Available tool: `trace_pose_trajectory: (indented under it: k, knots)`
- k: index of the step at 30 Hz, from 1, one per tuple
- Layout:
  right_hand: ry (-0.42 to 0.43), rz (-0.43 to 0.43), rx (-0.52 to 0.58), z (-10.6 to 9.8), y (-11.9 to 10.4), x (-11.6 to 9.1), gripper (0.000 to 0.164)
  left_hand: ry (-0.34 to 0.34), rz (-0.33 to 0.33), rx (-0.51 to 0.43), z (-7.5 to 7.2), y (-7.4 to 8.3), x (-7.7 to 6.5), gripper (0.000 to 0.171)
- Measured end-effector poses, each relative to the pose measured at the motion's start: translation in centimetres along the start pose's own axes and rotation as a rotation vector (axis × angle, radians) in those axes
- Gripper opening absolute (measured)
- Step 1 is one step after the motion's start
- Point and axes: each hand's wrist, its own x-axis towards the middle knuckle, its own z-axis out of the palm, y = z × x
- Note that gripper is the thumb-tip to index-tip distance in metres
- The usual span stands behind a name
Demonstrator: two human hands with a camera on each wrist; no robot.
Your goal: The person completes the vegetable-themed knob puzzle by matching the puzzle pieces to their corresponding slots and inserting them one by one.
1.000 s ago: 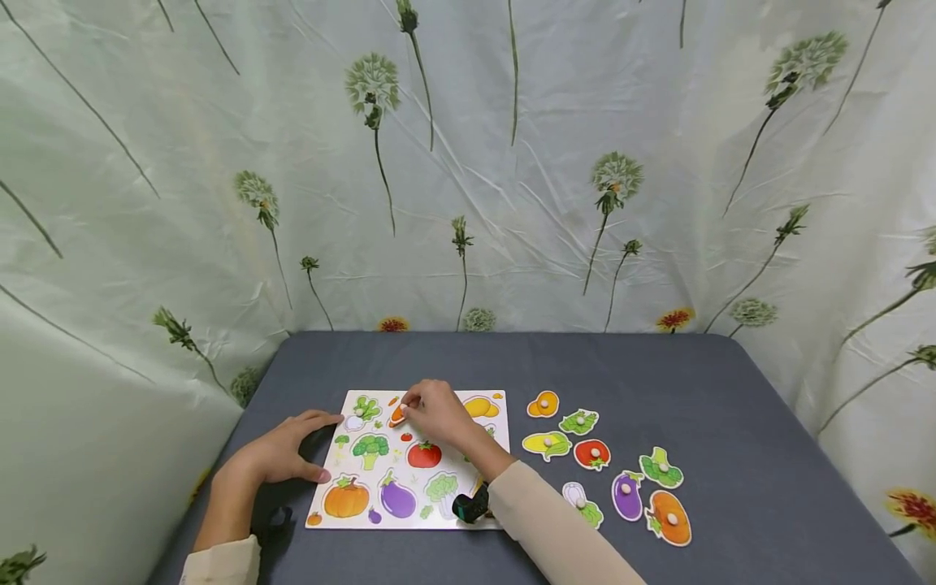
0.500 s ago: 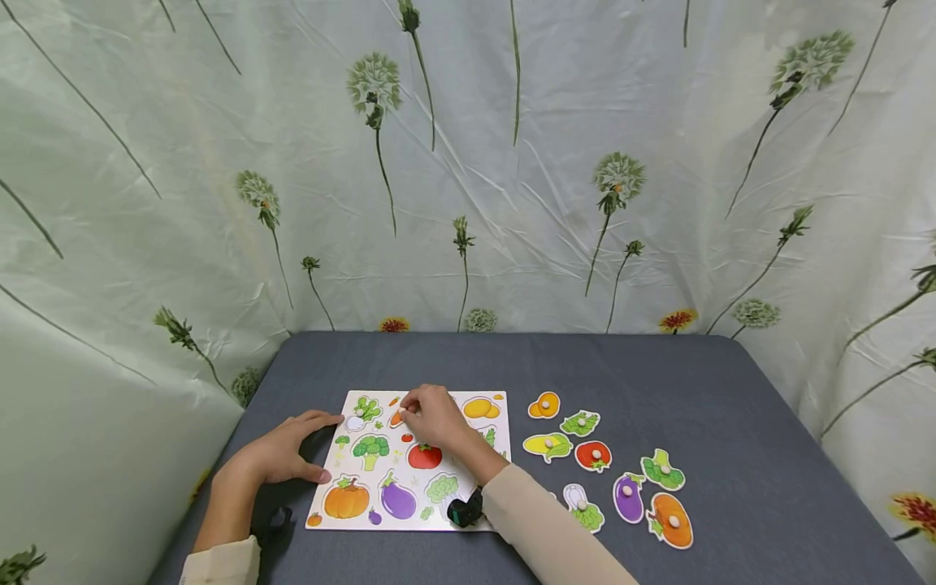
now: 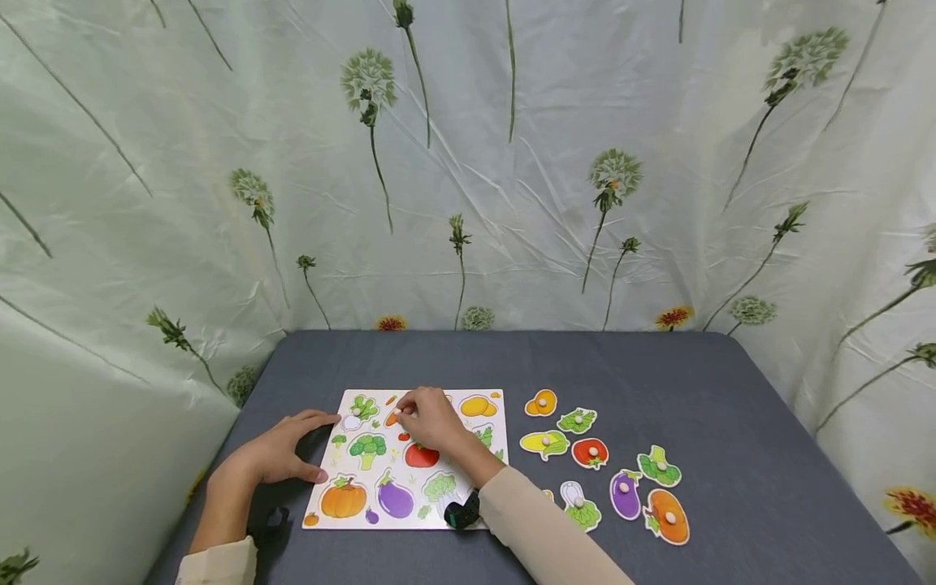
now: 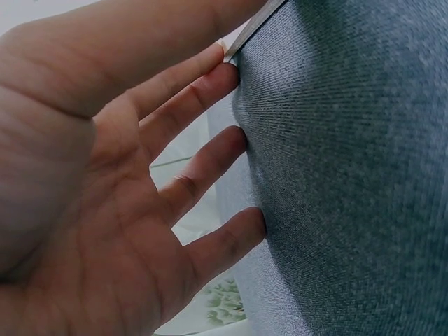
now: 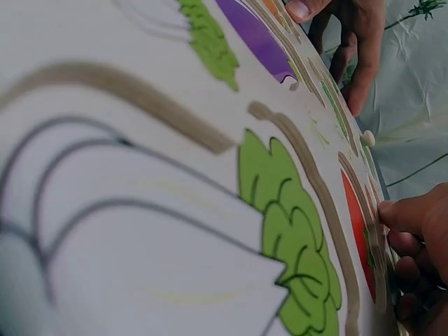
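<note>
A white vegetable puzzle board (image 3: 405, 522) lies on the table in the head view, with printed pictures in its recesses. Over its upper part my right hand (image 3: 433, 421) pinches the small knob of an orange carrot piece (image 3: 391, 418); the fingers hide part of it, and I cannot tell whether it sits flush. My left hand (image 3: 278, 451) is at the board's left edge, thumb and forefinger touching it. In the left wrist view the spread fingers (image 4: 210, 168) meet the grey cloth and a corner of the board. A round-knobbed radish piece (image 3: 358, 413) lies at the board's upper left.
Loose knobbed pieces lie right of the board: potato (image 3: 541, 403), corn (image 3: 544, 444), tomato (image 3: 590, 453), eggplant (image 3: 625, 495), pumpkin (image 3: 666, 517), cabbage (image 3: 581, 508) and several green ones. Grey cloth covers the table (image 3: 497, 357); a floral curtain (image 3: 526, 203) hangs behind.
My right hand has shifted slightly toward me, still on the carrot piece, of which a little less shows. My left hand has stayed at the board's edge.
</note>
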Motion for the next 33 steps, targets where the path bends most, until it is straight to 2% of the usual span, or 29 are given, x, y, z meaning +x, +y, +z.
trace_pose_trajectory:
  k: [8,19,24,33]
  knots:
    - [0.039,0.001,0.071,-0.5,0.1,-0.6,0.012,-0.006,0.003,-0.008,0.0,-0.2,-0.1,0.099]
    - [0.08,-0.012,0.059,-2.3,0.7,-1.4,0.015,-0.003,0.008,-0.003,0.0,-0.1,0.1,0.1]
    - [0.084,-0.047,0.03,-3.7,1.1,-1.7,0.013,-0.009,0.016,0.001,0.1,-0.2,0.2,0.099]
    - [0.121,-0.025,-0.001,-6.9,2.3,-3.4,0.012,-0.01,0.013,0.006,0.2,-0.4,0.3,0.099]
